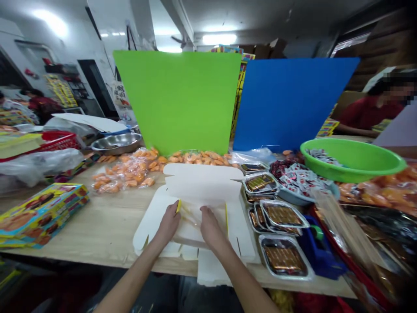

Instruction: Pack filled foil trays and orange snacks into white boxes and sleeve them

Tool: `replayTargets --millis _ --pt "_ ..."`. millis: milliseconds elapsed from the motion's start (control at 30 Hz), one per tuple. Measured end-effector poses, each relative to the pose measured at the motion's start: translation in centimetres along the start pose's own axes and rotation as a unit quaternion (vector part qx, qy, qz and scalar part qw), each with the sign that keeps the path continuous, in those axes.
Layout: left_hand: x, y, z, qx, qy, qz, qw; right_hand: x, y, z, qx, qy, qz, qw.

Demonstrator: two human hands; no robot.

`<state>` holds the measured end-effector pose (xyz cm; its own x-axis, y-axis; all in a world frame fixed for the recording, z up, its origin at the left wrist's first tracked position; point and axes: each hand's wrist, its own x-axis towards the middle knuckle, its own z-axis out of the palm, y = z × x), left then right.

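Note:
A flat, unfolded white cardboard box blank (198,187) lies on the wooden table (107,226) in front of me. My left hand (168,224) presses on the blank's left part, fingers curled at a yellow-edged flap. Close beside it, my right hand (210,226) rests on the blank's middle, fingers bent down onto the cardboard. Whether either hand pinches the flap or only presses it is unclear. To the right stand several clear-lidded trays (282,215) of brown snacks.
Orange wrapped snacks (140,167) lie heaped behind the blank. Green (177,100) and blue (289,102) boards stand upright at the back. A green basin (353,161), a blue tape dispenser (317,252), colourful printed boxes (39,213) and a steel bowl (115,143) surround it. A person in red (368,113) sits far right.

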<state>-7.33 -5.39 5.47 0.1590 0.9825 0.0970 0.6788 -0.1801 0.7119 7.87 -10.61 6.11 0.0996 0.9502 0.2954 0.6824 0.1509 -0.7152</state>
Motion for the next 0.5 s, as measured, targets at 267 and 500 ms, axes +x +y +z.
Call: replayTargets --millis 267,500 --pt "-1.3 0.1 -1.1 0.087 0.140 0.062 0.984 -1.3 0.4 -7.8 -0.067 0.110 -0.055 0.990" --pt "-2.1 4.8 -1.4 0.231 -0.217 0.339 0.886 -3.1 7.4 -15.5 -0.447 0.155 0.068 0.879"
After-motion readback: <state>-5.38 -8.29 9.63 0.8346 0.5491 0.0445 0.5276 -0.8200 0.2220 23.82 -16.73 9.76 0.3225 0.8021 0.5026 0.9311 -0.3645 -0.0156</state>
